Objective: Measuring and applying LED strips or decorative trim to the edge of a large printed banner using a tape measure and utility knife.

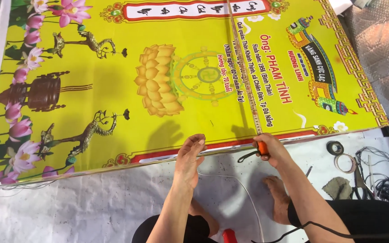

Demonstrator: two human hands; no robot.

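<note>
Left hand point(189, 159) flat, fingers spread, pressing the near edge of the big yellow printed banner point(113, 90). Right hand point(269, 150) closed around an orange-handled tool point(262, 147), probably a cutter, at the near end of a long ruler point(244, 67) running to the far edge. Best done with the ruler pinned steady and the tool tight against it. Underneath, white sheeting point(68, 207) over the floor; bare feet near; tape rolls point(341, 155) and tangled wires point(383, 175) at right.
</note>
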